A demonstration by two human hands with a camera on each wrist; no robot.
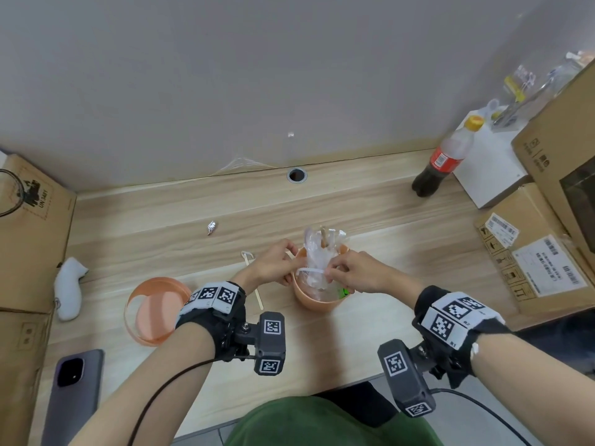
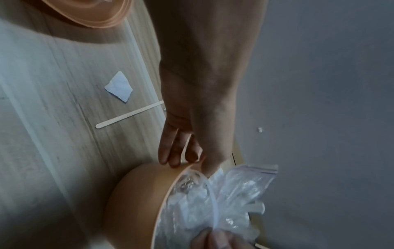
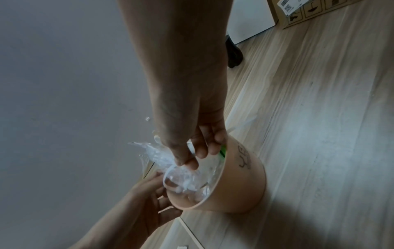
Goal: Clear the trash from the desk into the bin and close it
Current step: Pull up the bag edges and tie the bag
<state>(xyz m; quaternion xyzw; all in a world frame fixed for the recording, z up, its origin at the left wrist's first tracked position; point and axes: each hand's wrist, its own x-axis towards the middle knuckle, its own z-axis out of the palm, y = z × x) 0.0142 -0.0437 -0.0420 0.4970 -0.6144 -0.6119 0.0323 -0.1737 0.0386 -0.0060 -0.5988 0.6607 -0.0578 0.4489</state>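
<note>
A small orange bin (image 1: 317,302) (image 2: 136,193) (image 3: 241,190) stands mid-desk, stuffed with a crumpled clear plastic bag (image 1: 317,255) (image 2: 238,190) (image 3: 157,155) that sticks up above the rim. My left hand (image 1: 288,272) (image 2: 185,161) (image 3: 162,193) pinches the bin's left rim, thumb inside and fingers outside. My right hand (image 1: 335,273) (image 3: 192,160) (image 2: 215,235) pinches a thin white strip (image 1: 310,271) lying across the bag. The orange lid (image 1: 154,309) (image 2: 93,13) lies to the left. A foil ball (image 1: 211,226), a wooden stick (image 1: 259,299) (image 2: 127,114) and a paper scrap (image 2: 119,88) lie on the desk.
A cola bottle (image 1: 441,162) stands at the back right beside stacked cardboard boxes (image 1: 541,252). Another cardboard box (image 1: 32,226) and a white soft object (image 1: 69,284) sit at the left. A phone (image 1: 75,391) lies near the front left edge. A cable hole (image 1: 296,175) is at the back.
</note>
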